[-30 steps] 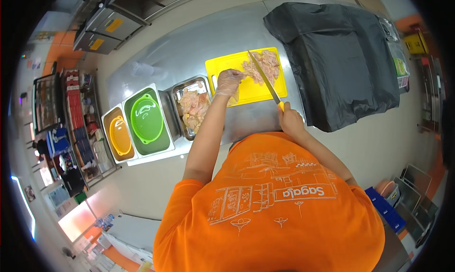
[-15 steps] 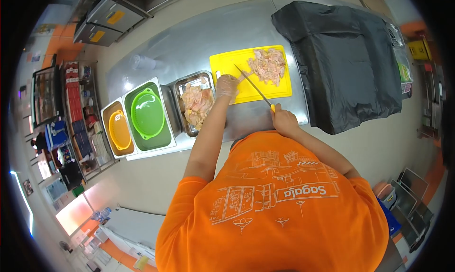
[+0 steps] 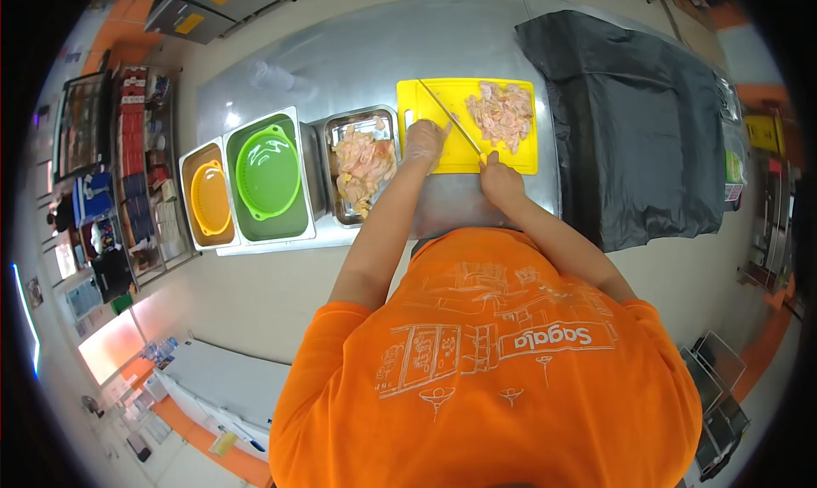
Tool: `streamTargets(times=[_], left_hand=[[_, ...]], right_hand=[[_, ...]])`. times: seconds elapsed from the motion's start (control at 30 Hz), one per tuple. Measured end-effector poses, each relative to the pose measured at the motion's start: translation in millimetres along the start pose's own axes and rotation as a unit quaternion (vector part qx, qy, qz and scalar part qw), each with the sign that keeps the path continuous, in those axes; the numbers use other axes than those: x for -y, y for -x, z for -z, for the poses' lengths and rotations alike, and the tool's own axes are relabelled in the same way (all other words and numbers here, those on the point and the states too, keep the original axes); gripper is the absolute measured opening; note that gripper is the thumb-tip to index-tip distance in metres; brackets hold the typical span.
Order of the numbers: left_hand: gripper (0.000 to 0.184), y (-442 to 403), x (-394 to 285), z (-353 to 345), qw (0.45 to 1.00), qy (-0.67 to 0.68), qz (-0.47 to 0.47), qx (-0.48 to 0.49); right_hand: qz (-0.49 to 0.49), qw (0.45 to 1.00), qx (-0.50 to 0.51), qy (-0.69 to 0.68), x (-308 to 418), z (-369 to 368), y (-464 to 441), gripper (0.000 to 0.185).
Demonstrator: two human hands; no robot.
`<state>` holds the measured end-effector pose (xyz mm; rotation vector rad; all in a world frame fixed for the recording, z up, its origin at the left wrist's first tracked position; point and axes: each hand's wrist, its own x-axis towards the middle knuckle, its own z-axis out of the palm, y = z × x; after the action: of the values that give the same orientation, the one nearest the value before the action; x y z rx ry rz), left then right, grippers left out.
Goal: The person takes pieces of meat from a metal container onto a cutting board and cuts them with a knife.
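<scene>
My left hand (image 3: 423,144), in a clear plastic glove, rests on the left part of a yellow cutting board (image 3: 459,164). Its fingers are curled against a small piece of raw chicken (image 3: 447,125), mostly hidden by the hand. In my right hand (image 3: 502,183) is a knife (image 3: 453,120) with a yellow handle. The blade slants across the board, its tip at the far edge, just right of my left hand. Cut raw chicken (image 3: 500,116) lies heaped on the board's right side. Left of the board, a metal tray (image 3: 333,131) holds larger raw chicken pieces (image 3: 364,166).
Further left, metal pans hold a green basket (image 3: 268,173) and an orange basket (image 3: 211,199). A black plastic cover (image 3: 634,131) drapes over something at the right. A clear cup-like container (image 3: 272,75) is on the steel table (image 3: 349,54) at the back.
The knife and my right hand have moved away from me and slightly left over the board. My left hand stays near the board's left side. The whole view has shifted a little.
</scene>
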<state>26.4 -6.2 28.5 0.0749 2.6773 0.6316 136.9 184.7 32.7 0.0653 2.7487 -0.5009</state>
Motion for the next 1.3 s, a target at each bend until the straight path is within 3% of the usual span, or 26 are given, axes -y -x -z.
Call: streamTargets(times=[0.13, 0.23, 0.33, 0.37, 0.43, 0.53, 0.63, 0.73, 0.83, 0.93, 1.03, 1.13, 1.23, 1.3], left_hand=[[0.026, -17, 11, -12, 0.984, -0.159, -0.071, 0.029], [0.032, -6, -18, 22, 0.967, -0.222, -0.07, 0.101], [0.036, -19, -6, 19, 0.983, 0.068, -0.062, 0.156], [0.035, -24, 4, 18, 0.978, 0.01, -0.179, 0.112], [0.033, -30, 24, 20, 0.91, -0.105, -0.401, 0.018], [0.031, -7, 24, 46, 0.983, 0.032, -0.181, 0.019], [0.029, 21, 32, 51, 0.999, 0.041, -0.031, 0.002], [0.028, 49, 33, 44, 0.994, 0.108, -0.012, -0.019], [0.031, 75, -5, 60, 0.988, 0.138, 0.05, 0.042], [0.041, 72, 10, 21, 0.99, -0.046, -0.109, -0.075], [0.048, 63, 15, -3, 0.984, -0.099, -0.088, -0.122], [0.047, 65, 4, 4, 0.995, -0.034, -0.056, -0.079], [0.041, 68, -21, 33, 0.99, 0.14, 0.019, -0.024], [0.033, 40, 12, 6, 0.958, 0.283, -0.024, -0.027]], right_hand=[[-0.032, 0.997, 0.056, -0.042, -25, 16, 50, 0.037], [-0.061, 0.995, 0.061, -0.044, -32, 37, 76, 0.038], [-0.088, 0.994, 0.044, -0.054, -32, 47, 86, 0.039], [-0.082, 0.994, 0.039, -0.064, -29, 50, 87, 0.039], [-0.061, 0.994, 0.032, -0.084, -25, 49, 86, 0.038], [-0.025, 0.994, 0.039, -0.102, -23, 43, 84, 0.035], [-0.013, 0.994, 0.058, -0.092, -22, 38, 85, 0.036], [-0.05, 0.995, 0.044, -0.068, -32, 34, 89, 0.037], [-0.093, 0.994, 0.028, -0.059, -38, 45, 91, 0.037], [-0.086, 0.994, 0.029, -0.062, -43, 47, 93, 0.037], [-0.082, 0.993, 0.032, -0.078, -41, 43, 95, 0.037], [-0.075, 0.993, 0.022, -0.089, -42, 44, 96, 0.036], [-0.065, 0.993, -0.011, -0.099, -47, 42, 100, 0.036], [-0.07, 0.992, -0.019, -0.108, -48, 46, 104, 0.035]])
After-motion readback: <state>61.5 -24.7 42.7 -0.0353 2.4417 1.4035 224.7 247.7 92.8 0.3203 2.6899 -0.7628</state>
